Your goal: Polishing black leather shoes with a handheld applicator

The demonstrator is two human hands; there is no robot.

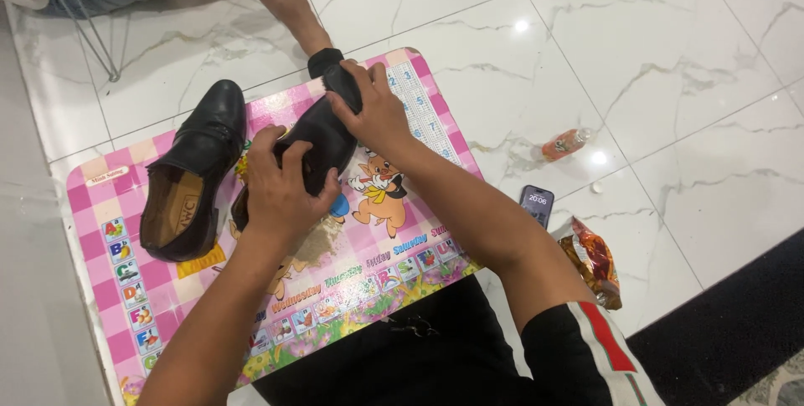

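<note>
Both your hands grip one black leather shoe (322,134) over the pink checked children's mat (394,243).

Your left hand (280,184) closes round the shoe's heel end; your right hand (373,109) presses a black brush (335,71) against its toe end, fingers curled on it. The second black loafer (193,172) lies on the mat at 9 o'clock from the held shoe, apart. At 3 o'clock, off the mat: a phone (536,203), a snack packet (593,259), a small bottle (565,144).

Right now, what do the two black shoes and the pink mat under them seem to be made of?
Shoe beside the hands: probably smooth black leather or imitation, dull sheen, tan lining inside.
Shoe in the hands: looks like the same material; left hand and right hand grip it.
Pink mat: likely printed plastic or laminate, flat and slightly glossy.
</note>
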